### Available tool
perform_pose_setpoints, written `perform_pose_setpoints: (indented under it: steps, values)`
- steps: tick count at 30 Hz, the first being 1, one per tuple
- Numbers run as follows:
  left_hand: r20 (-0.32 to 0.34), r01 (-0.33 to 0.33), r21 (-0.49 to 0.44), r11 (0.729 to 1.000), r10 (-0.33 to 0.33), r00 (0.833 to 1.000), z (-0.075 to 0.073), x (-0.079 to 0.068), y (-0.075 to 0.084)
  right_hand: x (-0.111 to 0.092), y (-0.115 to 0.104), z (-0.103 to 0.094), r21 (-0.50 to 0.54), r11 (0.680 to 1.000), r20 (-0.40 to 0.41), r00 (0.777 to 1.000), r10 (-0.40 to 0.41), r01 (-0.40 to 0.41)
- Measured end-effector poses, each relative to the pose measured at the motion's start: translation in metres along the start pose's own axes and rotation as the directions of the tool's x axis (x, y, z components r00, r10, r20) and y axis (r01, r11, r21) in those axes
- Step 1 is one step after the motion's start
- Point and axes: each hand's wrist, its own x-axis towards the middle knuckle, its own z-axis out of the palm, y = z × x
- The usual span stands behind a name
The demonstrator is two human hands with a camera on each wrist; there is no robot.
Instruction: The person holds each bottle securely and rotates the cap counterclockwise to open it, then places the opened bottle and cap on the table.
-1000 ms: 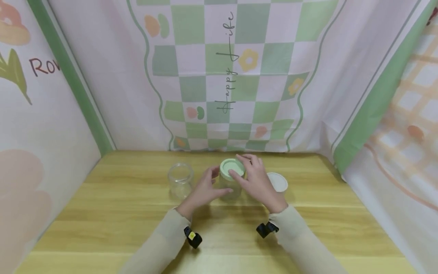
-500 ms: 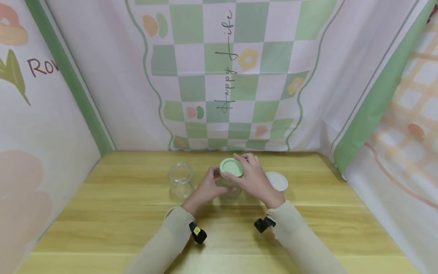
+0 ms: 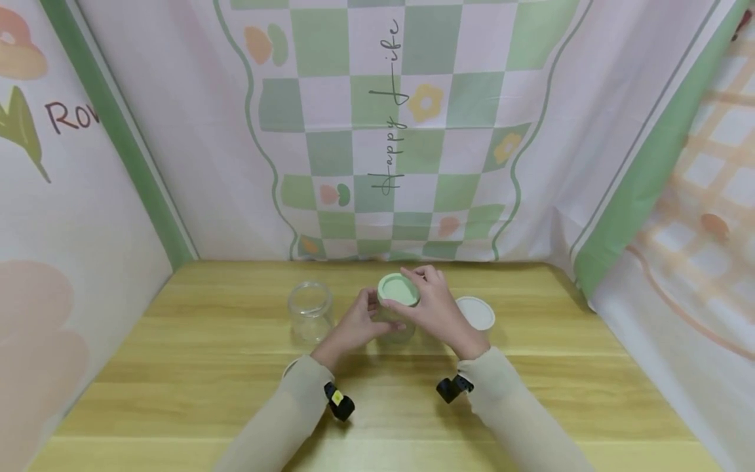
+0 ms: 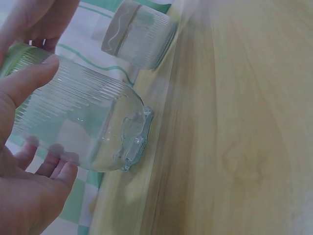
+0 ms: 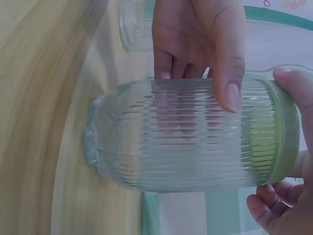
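Note:
A clear ribbed glass jar (image 5: 161,137) with a green lid (image 3: 398,289) stands between both hands, its knobbly base at the wooden table. My left hand (image 3: 352,326) holds the jar's body, thumb on the near side and fingers round the far side. On the lid's rim, my right hand (image 3: 439,308) grips with thumb on the near edge and fingers on the far edge. In the left wrist view the left thumb (image 4: 36,78) lies along the ribbed glass. The lid sits on the jar's mouth in the right wrist view.
To the left stands a clear glass jar (image 3: 310,311) with no lid. Behind the right wrist is another jar with a white lid (image 3: 475,313). A pale round rim (image 3: 289,368) shows partly from under the left sleeve. A patterned cloth (image 3: 383,131) hangs behind the table (image 3: 194,367).
My left hand has come closer round the jar. My right thumb has moved from the lid's top to its near rim. The left sleeve has shifted right, uncovering part of the pale rim.

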Motion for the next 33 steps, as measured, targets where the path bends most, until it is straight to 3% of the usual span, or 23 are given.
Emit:
perform_pose_setpoints:
  steps: [33]
  values:
    - [0.026, -0.041, 0.025, 0.999, 0.040, 0.999, 0.0018, -0.0012, 0.0027, 0.0005, 0.0093, 0.0026, 0.040, 0.998, -0.009, 0.999, -0.042, 0.042]
